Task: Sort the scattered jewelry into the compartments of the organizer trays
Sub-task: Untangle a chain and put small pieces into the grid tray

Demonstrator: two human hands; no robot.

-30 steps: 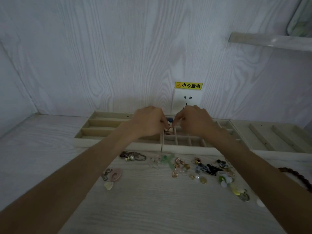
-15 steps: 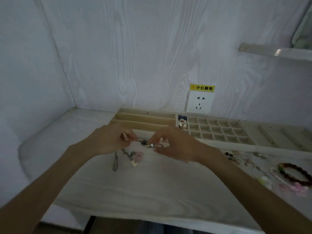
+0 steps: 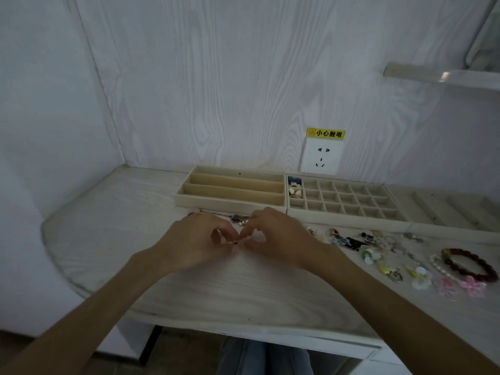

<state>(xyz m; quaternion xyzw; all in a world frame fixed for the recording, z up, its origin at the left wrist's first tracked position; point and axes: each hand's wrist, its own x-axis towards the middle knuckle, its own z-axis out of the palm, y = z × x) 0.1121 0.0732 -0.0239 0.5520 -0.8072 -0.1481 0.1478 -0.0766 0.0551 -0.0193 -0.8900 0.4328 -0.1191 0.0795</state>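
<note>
On the tabletop [image 3: 189,288], before the long-slot organizer tray [image 3: 230,204], your left hand [image 3: 194,239] and right hand [image 3: 273,236] meet, fingertips pinching one small metal jewelry piece [image 3: 236,242]; scattered jewelry [image 3: 378,250] lies rightward.

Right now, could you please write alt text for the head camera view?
Two hands, left hand and right hand, pinch a small jewelry piece above a white table. Behind sit organizer trays; scattered jewelry lies right.
</note>
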